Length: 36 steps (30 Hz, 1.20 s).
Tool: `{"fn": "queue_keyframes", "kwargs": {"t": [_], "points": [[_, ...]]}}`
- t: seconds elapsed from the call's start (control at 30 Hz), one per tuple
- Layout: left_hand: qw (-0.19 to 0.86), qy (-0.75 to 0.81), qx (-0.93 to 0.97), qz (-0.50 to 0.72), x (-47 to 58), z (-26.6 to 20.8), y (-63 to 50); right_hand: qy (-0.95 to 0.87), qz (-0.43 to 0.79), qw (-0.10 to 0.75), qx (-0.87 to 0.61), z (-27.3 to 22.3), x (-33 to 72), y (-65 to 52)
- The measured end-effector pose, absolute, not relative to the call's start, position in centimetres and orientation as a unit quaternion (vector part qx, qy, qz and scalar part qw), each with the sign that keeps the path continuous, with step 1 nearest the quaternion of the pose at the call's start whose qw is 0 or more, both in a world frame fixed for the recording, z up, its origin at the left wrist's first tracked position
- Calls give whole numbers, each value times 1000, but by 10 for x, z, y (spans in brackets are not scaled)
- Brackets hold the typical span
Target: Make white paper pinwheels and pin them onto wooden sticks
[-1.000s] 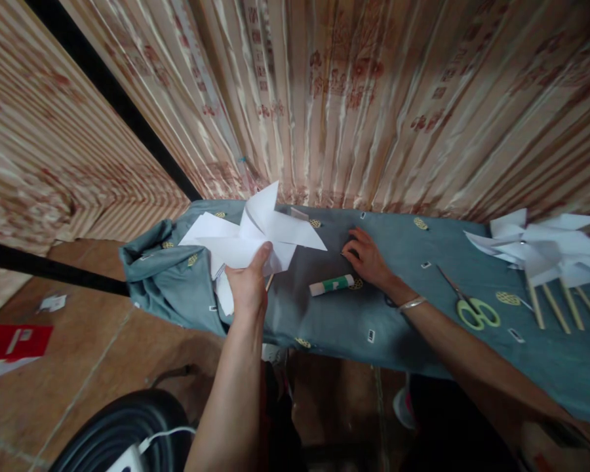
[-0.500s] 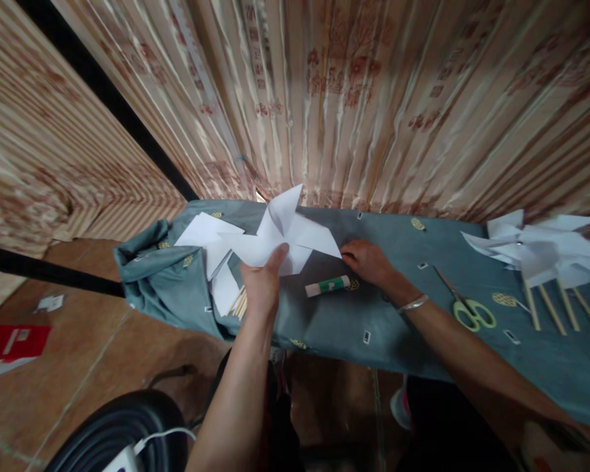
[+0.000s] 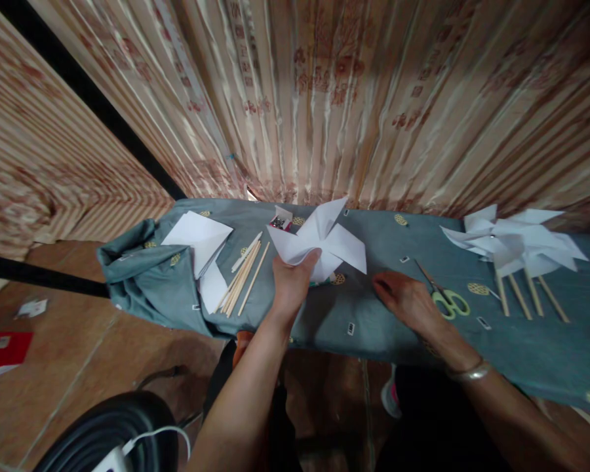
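My left hand (image 3: 295, 282) is closed on a white paper pinwheel (image 3: 341, 246), thumb on top near its centre, holding it just above the cloth. A glue stick (image 3: 324, 282) lies mostly hidden beneath the pinwheel. To the right, my right hand (image 3: 406, 298) has its fingers curled together low over the cloth; whatever is between them, if anything, cannot be seen. Behind the pinwheel stands a small open box (image 3: 281, 219) with tiny shiny pieces in it. Several thin wooden sticks (image 3: 243, 282) lie left of my left hand, beside white paper sheets (image 3: 196, 236).
Green-handled scissors (image 3: 450, 301) lie right of my right hand. Farther right are several finished pinwheels (image 3: 521, 242) on sticks. A grey-green cloth (image 3: 373, 347) covers the narrow table, with a pleated curtain (image 3: 324, 118) behind. A black coil (image 3: 113, 432) stands on the floor at lower left.
My left hand has moved right with the pinwheel, uncovering the small box and the sticks and covering the glue stick. My right hand has drawn away from the pinwheel, right and toward me.
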<state>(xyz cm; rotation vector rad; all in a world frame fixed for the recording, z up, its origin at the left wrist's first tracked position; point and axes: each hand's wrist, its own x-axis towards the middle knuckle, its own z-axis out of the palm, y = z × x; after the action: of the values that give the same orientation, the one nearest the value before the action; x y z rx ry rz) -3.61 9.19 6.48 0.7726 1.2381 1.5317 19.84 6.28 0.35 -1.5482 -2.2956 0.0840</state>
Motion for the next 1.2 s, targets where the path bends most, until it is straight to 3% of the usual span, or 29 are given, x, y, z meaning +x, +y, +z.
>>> {"fn": "queue_keyframes", "kwargs": {"t": [0.2,0.5,0.7,0.87,1.2], "points": [[501,515,350,601,-16,53,93,-838,-48,118,-530,-3,197,38],[506,510,362,594,6,49,101,-733,99,291,-607,-9,204,42],[500,515,374,587,15,50,102,-680,200,325,-626,-10,222,51],[505,519,373,581,22,50,102,-737,224,289,-569,-10,218,53],[507,512,383,578,26,53,103,-832,74,164,-525,-4,203,43]]}}
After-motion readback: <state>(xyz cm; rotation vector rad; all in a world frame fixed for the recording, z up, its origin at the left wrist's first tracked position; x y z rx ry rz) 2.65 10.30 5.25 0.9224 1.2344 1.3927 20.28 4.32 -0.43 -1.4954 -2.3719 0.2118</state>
